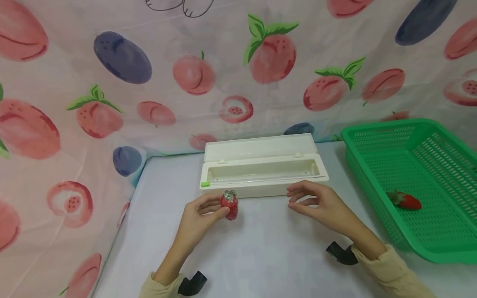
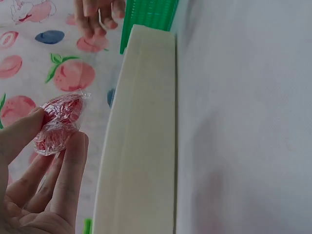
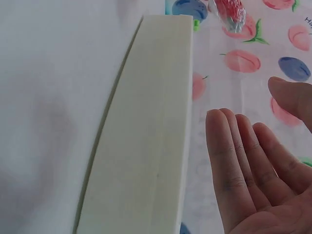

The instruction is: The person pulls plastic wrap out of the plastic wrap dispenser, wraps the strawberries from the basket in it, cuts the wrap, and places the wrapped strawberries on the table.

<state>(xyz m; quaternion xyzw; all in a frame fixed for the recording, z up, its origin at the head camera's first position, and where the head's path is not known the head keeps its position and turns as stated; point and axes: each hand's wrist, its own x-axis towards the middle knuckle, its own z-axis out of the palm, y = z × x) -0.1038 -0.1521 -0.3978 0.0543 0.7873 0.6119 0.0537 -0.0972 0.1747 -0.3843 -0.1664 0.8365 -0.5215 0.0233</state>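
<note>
- Red strawberry wrapped in crinkled clear film [image 1: 232, 209]: centre of the head frame, just below the left end of the white lidded plastic box [image 1: 253, 191].
- Left hand [image 1: 199, 216]: pinches the wrapped strawberry between thumb and fingers. Right hand [image 1: 323, 207]: right of centre, fingers slightly bent, thumb apart from them, holding nothing.
- Handling (judged): light; fruit soft and easily bruised if real, which I cannot tell; film probably slick. Best hold: gentle pinch on opposite sides of the body, clear of the leafy top.
- Head view only: box's hollow inside and raised lid; unwrapped red strawberry [image 1: 409, 202] in the green slotted plastic basket [image 1: 398, 244], right of frame.
- Left wrist view: film's folds and loose end [image 2: 86, 94], barely readable from the head.
</note>
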